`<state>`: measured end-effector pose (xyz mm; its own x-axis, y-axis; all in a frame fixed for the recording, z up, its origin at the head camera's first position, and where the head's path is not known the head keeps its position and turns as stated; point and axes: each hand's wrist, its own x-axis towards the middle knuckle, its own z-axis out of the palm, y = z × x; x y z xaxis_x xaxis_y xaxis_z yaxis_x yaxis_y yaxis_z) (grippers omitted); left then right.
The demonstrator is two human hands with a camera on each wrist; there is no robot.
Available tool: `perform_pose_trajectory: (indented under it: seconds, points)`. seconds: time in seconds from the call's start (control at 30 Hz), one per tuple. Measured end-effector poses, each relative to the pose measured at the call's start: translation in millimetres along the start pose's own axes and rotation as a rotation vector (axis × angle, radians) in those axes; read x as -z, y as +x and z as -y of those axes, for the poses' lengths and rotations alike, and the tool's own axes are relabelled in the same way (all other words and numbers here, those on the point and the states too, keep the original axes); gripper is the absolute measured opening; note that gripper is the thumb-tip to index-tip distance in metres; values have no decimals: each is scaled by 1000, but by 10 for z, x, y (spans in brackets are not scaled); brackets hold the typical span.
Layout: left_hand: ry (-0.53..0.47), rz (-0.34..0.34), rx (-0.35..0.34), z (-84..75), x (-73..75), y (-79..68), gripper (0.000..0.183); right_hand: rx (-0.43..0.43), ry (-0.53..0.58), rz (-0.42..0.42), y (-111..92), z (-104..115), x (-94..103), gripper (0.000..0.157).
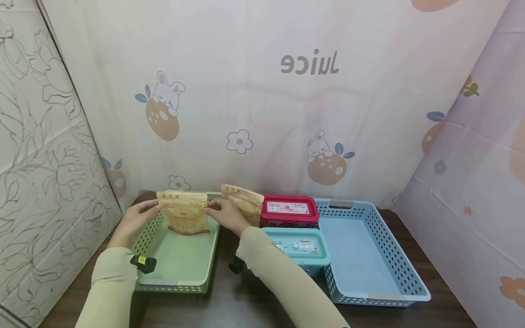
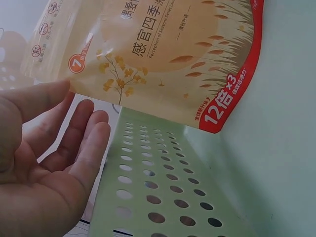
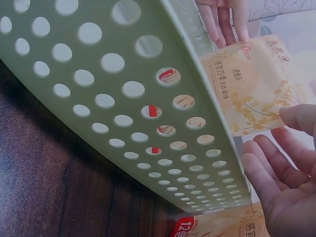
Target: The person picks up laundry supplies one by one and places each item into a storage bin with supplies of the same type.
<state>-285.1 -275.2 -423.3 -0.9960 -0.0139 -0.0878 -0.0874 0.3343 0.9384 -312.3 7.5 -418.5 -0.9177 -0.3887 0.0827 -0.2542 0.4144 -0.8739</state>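
Observation:
A yellow pouch of laundry pods hangs upright over the green basket, its printed front toward me. My left hand pinches its left edge between thumb and index finger; the other fingers are loosely bent, away from the bag. At the opposite edge, my right hand pinches the same pouch. In the right wrist view, the pouch's red lower band shows through the basket's holes. A second, matching pouch stands outside the basket, just behind my right hand and partly hidden by it.
Right of the second pouch is a red lidded box, with a teal lidded box in front, partly covered by my right sleeve. A blue basket stands farther right on the dark wooden table. Printed curtains enclose the back and sides.

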Motion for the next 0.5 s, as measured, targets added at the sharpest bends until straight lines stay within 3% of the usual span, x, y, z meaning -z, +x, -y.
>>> perform_pose_trajectory:
  seconds: [0.5]
  points:
    - [26, 67, -26, -98, 8, -64, 74, -4, 5, 57, -43, 49, 24, 43]
